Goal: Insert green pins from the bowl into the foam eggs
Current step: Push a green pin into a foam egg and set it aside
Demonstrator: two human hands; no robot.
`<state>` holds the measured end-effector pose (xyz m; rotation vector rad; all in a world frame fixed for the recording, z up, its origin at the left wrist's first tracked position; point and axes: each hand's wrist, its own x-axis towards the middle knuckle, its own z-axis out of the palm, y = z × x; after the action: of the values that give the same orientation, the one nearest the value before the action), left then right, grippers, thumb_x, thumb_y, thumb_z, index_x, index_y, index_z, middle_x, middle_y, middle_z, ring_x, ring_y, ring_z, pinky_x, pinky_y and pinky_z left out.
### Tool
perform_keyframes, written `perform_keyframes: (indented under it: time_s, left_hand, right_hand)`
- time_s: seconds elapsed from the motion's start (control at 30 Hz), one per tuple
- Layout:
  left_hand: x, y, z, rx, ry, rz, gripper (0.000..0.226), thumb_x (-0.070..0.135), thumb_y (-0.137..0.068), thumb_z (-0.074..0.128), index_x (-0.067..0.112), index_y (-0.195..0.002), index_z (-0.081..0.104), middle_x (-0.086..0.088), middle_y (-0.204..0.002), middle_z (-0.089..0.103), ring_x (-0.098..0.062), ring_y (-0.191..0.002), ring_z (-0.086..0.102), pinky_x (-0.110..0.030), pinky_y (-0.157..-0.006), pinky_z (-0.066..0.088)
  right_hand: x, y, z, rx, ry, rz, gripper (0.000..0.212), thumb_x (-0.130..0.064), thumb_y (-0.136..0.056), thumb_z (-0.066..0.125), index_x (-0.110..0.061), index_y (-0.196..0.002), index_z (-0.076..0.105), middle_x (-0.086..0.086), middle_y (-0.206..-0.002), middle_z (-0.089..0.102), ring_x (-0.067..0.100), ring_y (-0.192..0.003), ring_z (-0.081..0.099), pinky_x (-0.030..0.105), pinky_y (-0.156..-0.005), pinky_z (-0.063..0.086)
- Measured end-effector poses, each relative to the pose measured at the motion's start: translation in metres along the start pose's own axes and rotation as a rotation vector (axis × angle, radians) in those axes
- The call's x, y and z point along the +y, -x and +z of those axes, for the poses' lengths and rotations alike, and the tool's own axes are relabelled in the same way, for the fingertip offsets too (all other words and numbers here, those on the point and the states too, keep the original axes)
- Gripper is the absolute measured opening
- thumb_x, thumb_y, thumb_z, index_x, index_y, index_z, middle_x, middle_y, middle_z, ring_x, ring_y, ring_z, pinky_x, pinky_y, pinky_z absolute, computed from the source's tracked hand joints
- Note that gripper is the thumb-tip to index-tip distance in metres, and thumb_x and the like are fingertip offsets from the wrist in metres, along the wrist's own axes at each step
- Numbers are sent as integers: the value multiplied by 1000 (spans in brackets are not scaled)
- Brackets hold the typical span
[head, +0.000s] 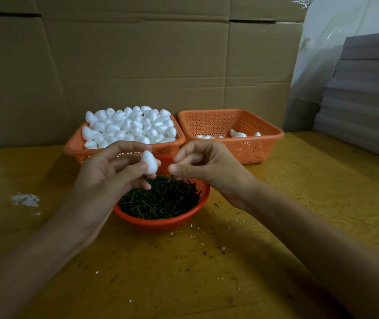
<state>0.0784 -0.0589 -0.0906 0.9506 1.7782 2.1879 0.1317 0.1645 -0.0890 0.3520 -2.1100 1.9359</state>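
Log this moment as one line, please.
left hand: holds egg | right hand: curled beside egg, pin unclear | pins: in bowl | egg: no pin visible

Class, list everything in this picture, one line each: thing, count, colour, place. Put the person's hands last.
foam eggs: many, white, heaped in the left basket
left basket: one, orange, back of the table
right basket: one, orange, beside it on the right
loose eggs: a few, white, low in the right basket
bowl: one, red-orange, in front of the baskets
green pins: many, dark green, in the bowl
held egg: one, white, above the bowl
table: one, yellow-brown, under everything
cardboard: brown, behind the table
grey sheets: a stack, far right
left hand: holds the held egg
right hand: fingers curled beside the egg, no pin visible
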Motion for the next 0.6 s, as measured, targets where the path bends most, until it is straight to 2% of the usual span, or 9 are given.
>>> perform_keyframes:
  time_s: [0.17, 0.4, 0.6]
  left_hand:
    - [1, 1, 1, 10, 29, 12, 30, 26, -72, 82, 26, -101, 75, -18, -106, 78, -28, -96, 77, -25, -72, 61]
    - [1, 1, 0, -15, -21, 31, 35, 19, -72, 82, 11, -103, 67, -17, -108, 77, -32, -99, 77, -26, -73, 62]
    - [-1, 0, 0, -36, -4, 34, 31, 14, -77, 77, 7, -105, 64, -18, -111, 78, -35, -102, 77, -28, -74, 63]
  right_hand:
    - [-1, -1, -7, -26, -70, 27, 18, 1, -82, 82, -7, -93, 71, 11, -79, 77, 18, -74, 76, 26, -72, 60]
    - [1, -1, -11, -83, -113, 33, 22, 4, -80, 82, -12, -93, 74, 15, -91, 79, 22, -85, 78, 30, -80, 62]
    - [2, -1, -12, -80, -105, 26, 28, 11, -76, 82, -10, -94, 74, 12, -93, 80, 18, -87, 78, 27, -87, 59]
